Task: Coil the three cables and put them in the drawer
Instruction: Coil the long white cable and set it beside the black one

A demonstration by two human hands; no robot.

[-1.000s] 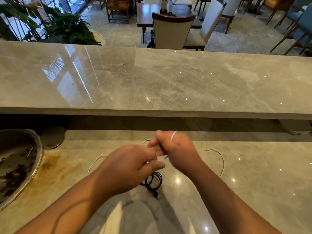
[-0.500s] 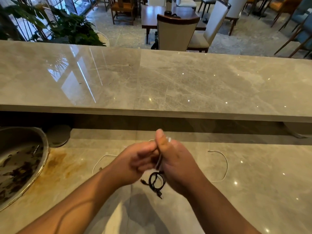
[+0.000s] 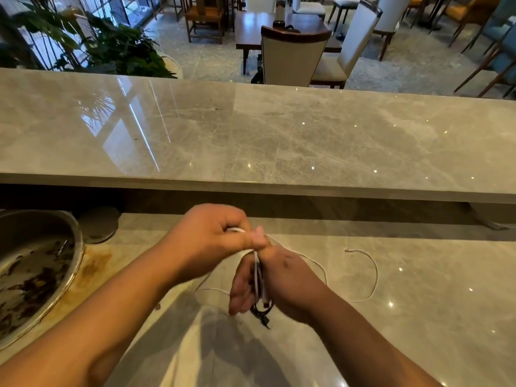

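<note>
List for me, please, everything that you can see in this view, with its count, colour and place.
white cable: one in the hands, looped over the right palm; more white cable trails on the counter to the right; whether that is a second cable I cannot tell.
black cable: one, coiled, on the counter under the hands.
lower counter: one, grey marble, near.
upper counter: one, grey marble, beyond.
basin: one, metal, stained, at left.
round cover: one, grey, beside the basin.
plant: one, green, far left.
dining table: one, dark wood, far centre.
chairs: several, around the table.
left hand: closed on white cable.
right hand: holding the loops.
</note>
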